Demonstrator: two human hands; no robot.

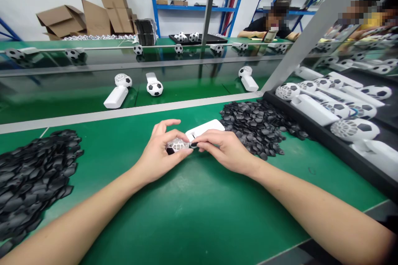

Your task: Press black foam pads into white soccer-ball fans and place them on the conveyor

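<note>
Green desk [192, 215]: left hand [158, 155] steadies white football-headed plastic fan [189, 138]; right hand [225, 151] fingers pinch small black patch [193, 145] against its head for alignment.

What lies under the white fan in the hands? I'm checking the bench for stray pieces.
Only the green mat shows below the fan. The left hand and right hand cover its underside.

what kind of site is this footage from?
Most likely a small factory assembly line. Cues: a green workbench with heaps of black pieces, a tray of football-headed white gadgets, one such gadget in the left hand and right hand.
</note>
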